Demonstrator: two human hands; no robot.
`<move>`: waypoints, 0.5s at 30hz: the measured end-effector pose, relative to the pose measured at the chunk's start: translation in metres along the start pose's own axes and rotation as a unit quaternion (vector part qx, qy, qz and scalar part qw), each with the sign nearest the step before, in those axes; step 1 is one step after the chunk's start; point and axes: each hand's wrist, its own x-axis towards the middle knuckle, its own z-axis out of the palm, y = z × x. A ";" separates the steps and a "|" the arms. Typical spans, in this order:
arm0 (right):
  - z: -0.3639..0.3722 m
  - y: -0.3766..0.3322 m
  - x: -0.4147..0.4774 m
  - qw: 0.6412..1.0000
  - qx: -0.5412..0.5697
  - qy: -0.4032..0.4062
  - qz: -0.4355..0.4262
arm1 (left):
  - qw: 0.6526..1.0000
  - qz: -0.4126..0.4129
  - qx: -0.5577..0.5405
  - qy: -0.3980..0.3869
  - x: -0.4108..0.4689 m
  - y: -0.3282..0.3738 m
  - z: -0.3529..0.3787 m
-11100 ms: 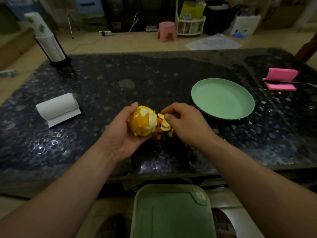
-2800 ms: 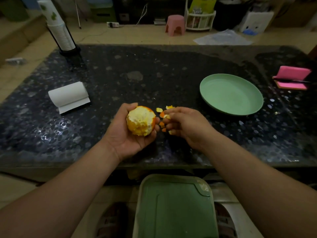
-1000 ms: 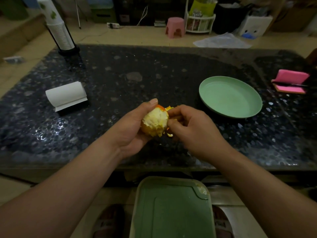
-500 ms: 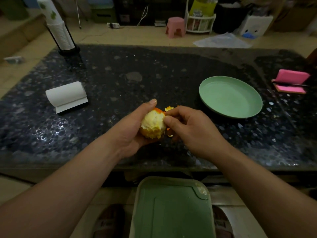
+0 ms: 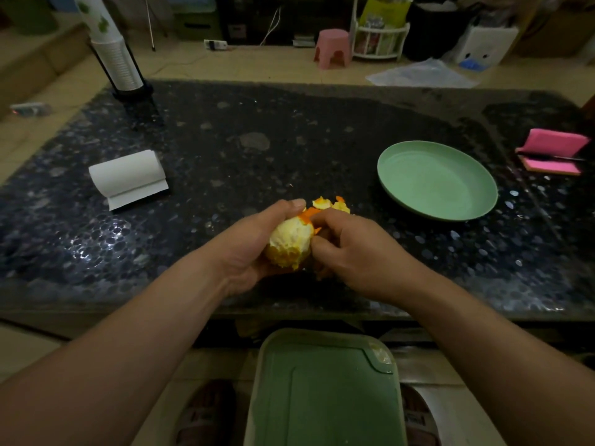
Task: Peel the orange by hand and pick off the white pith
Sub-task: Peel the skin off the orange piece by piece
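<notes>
A mostly peeled orange (image 5: 289, 241), pale with white pith and a strip of orange rind at its far top, sits in my left hand (image 5: 249, 244), whose fingers curl round it from the left. My right hand (image 5: 352, 252) is against the orange's right side, thumb and fingers curled on the rind at its edge. Small torn peel pieces (image 5: 330, 204) lie on the dark table just beyond both hands. More peel under my right hand is mostly hidden.
A green plate (image 5: 438, 180) lies to the right. A white paper roll (image 5: 128, 177) lies at left, a cup stack (image 5: 112, 49) at the far left corner, pink cloths (image 5: 552, 151) at far right. A green bin (image 5: 325, 391) stands below the table's near edge.
Over the last second my right hand has stayed on the orange's right side, working at the rind. Earlier it was apart from the orange among the peel pieces; more pith shows now.
</notes>
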 end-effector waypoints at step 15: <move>0.008 0.001 0.002 0.997 -0.048 0.060 -0.019 | 0.999 0.003 -0.034 -0.004 -0.001 -0.001 0.002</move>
